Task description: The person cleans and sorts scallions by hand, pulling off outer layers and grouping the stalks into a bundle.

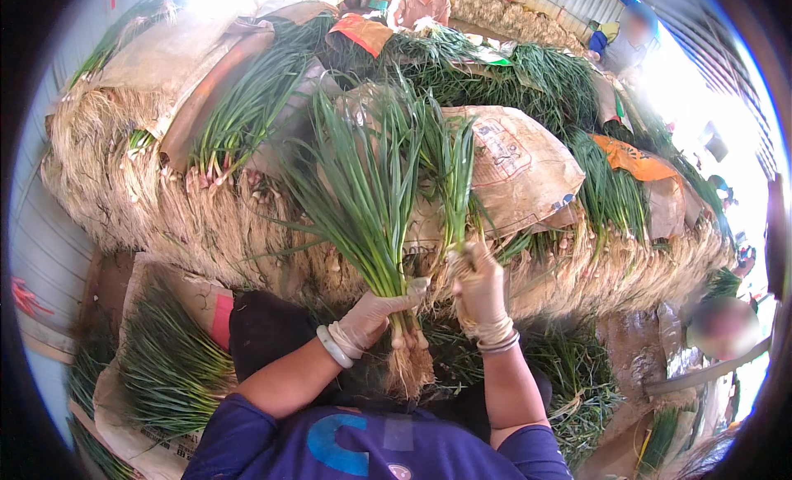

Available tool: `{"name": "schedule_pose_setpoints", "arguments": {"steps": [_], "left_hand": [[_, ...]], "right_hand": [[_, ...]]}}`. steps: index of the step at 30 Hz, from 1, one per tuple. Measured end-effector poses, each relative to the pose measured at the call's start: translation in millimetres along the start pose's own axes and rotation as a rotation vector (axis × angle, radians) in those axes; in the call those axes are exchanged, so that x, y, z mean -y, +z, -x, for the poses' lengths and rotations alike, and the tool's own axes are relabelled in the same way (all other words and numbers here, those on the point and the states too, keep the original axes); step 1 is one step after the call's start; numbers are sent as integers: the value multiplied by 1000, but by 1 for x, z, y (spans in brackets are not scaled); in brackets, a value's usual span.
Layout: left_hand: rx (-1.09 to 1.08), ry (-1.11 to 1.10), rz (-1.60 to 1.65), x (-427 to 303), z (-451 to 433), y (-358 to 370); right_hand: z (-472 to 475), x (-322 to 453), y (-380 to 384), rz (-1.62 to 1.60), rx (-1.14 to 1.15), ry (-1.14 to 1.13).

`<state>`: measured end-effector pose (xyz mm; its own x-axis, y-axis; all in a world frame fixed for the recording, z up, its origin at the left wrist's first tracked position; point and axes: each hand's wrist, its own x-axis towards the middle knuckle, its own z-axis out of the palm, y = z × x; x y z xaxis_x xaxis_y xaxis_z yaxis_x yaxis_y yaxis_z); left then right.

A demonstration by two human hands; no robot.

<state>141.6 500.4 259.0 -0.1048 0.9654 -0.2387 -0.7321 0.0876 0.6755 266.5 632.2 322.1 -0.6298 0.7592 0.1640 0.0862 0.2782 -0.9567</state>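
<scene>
My left hand (pixel 370 316), in a thin translucent glove, grips a fanned bunch of green alliums (pixel 377 232), green garlic or scallions. Its long leaves point away from me, while pale bulbs and stringy roots (pixel 409 362) hang below my fist. To the right, my gloved right hand (pixel 482 288) is closed around the lower end of a smaller allium bunch (pixel 458 195). My fingers hide most of that bunch's base. Both bunches are held up in front of a long heap of the same plants, whose dry roots (pixel 297 263) face me.
A printed woven sack (pixel 513 164) covers part of the heap. Another allium pile (pixel 173 362) lies on sacking at my left. Loose green leaves (pixel 566 381) cover the floor at right. One person (pixel 421 7) is across the heap; another (pixel 628 44) is at far right.
</scene>
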Motion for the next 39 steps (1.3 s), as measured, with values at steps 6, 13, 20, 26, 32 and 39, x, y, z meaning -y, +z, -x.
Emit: {"name": "schedule_pose_setpoints", "arguments": {"steps": [6,13,20,26,32,39], "left_hand": [[153,-50,343,-1,-1,-9],[45,-88,256,0,9,-18],[26,-77,258,-3,12,-32],[-83,-52,320,-7,11,-23],[16,-45,228,-5,7,-33],[-87,-115,211,-1,11,-23]], "right_hand": [[27,-44,27,441,-195,-337],[-1,-43,56,-720,283,574],[-36,-61,46,-612,-144,314],[-35,-45,-75,-445,-646,-33],[28,-130,-113,1164,-95,349],[-23,-73,9,-3,154,336]]}}
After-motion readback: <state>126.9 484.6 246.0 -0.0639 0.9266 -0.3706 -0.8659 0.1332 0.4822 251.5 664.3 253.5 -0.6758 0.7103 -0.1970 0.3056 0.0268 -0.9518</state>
